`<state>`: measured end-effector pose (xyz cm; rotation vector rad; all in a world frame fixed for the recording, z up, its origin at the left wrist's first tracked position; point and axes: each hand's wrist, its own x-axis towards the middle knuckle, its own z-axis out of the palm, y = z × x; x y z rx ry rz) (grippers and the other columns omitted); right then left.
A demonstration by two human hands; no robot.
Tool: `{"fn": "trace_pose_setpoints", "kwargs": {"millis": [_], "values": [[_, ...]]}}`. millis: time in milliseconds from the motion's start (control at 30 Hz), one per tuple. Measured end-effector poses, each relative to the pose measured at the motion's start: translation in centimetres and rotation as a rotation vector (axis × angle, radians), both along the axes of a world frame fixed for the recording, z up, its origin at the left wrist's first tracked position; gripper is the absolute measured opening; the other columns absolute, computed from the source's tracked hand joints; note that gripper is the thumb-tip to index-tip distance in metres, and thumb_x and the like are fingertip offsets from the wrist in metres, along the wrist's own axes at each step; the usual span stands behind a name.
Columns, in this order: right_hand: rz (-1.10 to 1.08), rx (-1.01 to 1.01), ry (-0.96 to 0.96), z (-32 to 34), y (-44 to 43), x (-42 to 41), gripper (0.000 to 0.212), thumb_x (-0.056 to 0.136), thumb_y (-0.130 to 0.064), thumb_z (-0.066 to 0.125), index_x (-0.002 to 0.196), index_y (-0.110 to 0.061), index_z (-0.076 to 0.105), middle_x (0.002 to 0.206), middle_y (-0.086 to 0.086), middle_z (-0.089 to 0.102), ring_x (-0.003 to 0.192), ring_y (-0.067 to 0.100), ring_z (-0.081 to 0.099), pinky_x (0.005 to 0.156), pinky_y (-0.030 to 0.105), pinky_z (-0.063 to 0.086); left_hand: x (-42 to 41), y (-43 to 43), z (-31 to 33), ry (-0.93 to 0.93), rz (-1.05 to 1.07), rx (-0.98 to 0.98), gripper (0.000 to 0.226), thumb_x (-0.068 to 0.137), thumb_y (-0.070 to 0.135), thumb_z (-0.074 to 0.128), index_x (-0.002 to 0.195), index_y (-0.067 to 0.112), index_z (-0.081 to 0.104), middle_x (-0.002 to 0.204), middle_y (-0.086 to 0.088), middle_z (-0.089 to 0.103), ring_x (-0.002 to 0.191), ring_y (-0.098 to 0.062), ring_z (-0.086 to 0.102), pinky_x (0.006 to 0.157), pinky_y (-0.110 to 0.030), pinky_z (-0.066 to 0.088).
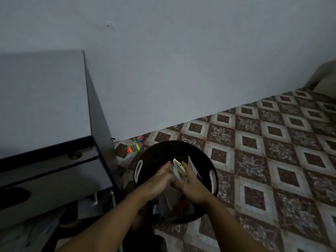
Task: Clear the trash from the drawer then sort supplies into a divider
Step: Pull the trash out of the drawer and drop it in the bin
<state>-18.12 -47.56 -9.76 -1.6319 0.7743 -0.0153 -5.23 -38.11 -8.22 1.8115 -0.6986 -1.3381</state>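
Paper, rope, tile and paint in dim light

The paper scraps point(176, 170) are thin, creased and white, matt, one with a printed face. The round bin point(174, 143) beneath them is dark and dull; plastic or cloth cannot be told, but its two handles point(138, 170) look like white twisted rope. The floor point(272, 151) is smooth patterned tile, speckled brown and pale, with a faint sheen. The wall point(181, 70) is flat, matt paint with one small chip. The table point(41, 99) has a smooth grey matt top, like laminate, with a darker edge band and a brass-coloured metal lock point(74, 155). The coloured bits point(133, 145) on the floor are bright neon; their material is unclear.
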Motion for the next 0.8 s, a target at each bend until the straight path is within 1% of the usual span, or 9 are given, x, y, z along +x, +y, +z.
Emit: {"fn": "trace_pose_setpoints", "kwargs": {"millis": [100,167,233,267,367,467,567,633,800], "values": [[0.048,-0.066,0.078,0.8,0.6,-0.3,0.087,0.097,-0.03,0.06,0.157,-0.038,-0.003,0.166,-0.004,0.007,0.149,0.025,0.024,0.104,0.04,0.044,0.2,0.4,-0.8,-0.062,-0.011,0.007,0.059,0.104,0.043,0.037,0.156,0.04,0.01,0.166,0.006,0.008,0.15,-0.02,0.019,0.114,-0.033,0.027],[0.093,-0.151,0.182,1.6,0.6,-0.4,0.089,0.097,-0.027,0.059,0.156,-0.039,-0.006,0.162,0.007,0.024,0.134,0.033,0.048,0.092,0.043,0.05,0.4,1.1,-0.6,-0.167,-0.031,0.012,0.059,0.102,0.043,0.037,0.156,0.039,0.014,0.165,0.006,0.013,0.149,-0.019,0.022,0.117,-0.036,0.027],[0.149,-0.263,0.273,2.2,0.6,-0.5,0.091,0.096,-0.024,0.057,0.156,-0.038,-0.01,0.139,0.018,0.054,0.095,0.032,0.067,0.073,0.039,0.052,0.4,1.9,0.0,-0.265,-0.016,0.013,0.059,0.1,0.042,0.038,0.156,0.036,0.018,0.163,0.004,0.019,0.147,-0.019,0.025,0.115,-0.035,0.029],[0.181,-0.321,0.308,2.6,0.7,-0.5,0.09,0.096,-0.022,0.055,0.156,-0.037,-0.011,0.118,0.016,0.065,0.078,0.029,0.065,0.064,0.037,0.049,0.4,2.4,0.5,-0.298,0.001,0.009,0.06,0.1,0.042,0.039,0.156,0.034,0.019,0.163,0.002,0.022,0.146,-0.019,0.027,0.113,-0.034,0.03],[0.214,-0.418,0.368,3.4,1.2,-0.3,0.086,0.098,-0.021,0.051,0.156,-0.034,-0.01,0.071,0.006,0.059,0.058,0.021,0.052,0.053,0.03,0.039,0.4,4.5,2.2,-0.354,0.036,-0.024,0.061,0.099,0.041,0.042,0.155,0.032,0.021,0.161,-0.001,0.027,0.145,-0.018,0.03,0.113,-0.034,0.03],[0.224,-0.484,0.371,4.9,2.2,0.2,0.082,0.098,-0.022,0.052,0.157,-0.033,-0.004,0.079,0.009,0.06,0.063,0.023,0.056,0.055,0.031,0.044,0.5,7.5,4.3,-0.389,0.052,-0.063,0.061,0.099,0.039,0.044,0.155,0.03,0.023,0.159,0.0,0.032,0.142,-0.016,0.034,0.107,-0.029,0.032],[0.212,-0.555,0.276,6.6,4.0,0.9,0.078,0.095,-0.022,0.057,0.157,-0.032,0.011,0.118,0.017,0.065,0.093,0.03,0.066,0.079,0.037,0.052,0.7,11.2,6.3,-0.406,0.09,-0.078,0.064,0.089,0.043,0.048,0.151,0.031,0.033,0.152,0.006,0.042,0.137,-0.011,0.042,0.111,-0.033,0.035],[0.208,-0.581,0.209,8.0,5.7,1.5,0.069,0.094,-0.024,0.06,0.154,-0.028,0.025,0.135,0.011,0.059,0.114,0.027,0.061,0.093,0.034,0.049,0.8,14.1,7.3,-0.452,0.131,-0.088,0.055,0.089,0.04,0.05,0.143,0.033,0.042,0.136,0.013,0.052,0.127,-0.009,0.049,0.108,-0.031,0.039],[0.376,-0.68,0.259,12.3,9.2,3.7,0.049,0.091,-0.028,0.063,0.138,-0.02,0.052,0.131,0.005,0.062,0.118,0.023,0.059,0.095,0.03,0.047,1.8,22.9,8.5,-0.441,0.209,-0.062,0.054,0.096,0.036,0.052,0.147,0.025,0.039,0.15,-0.001,0.044,0.135,-0.017,0.043,0.111,-0.037,0.039]]}}
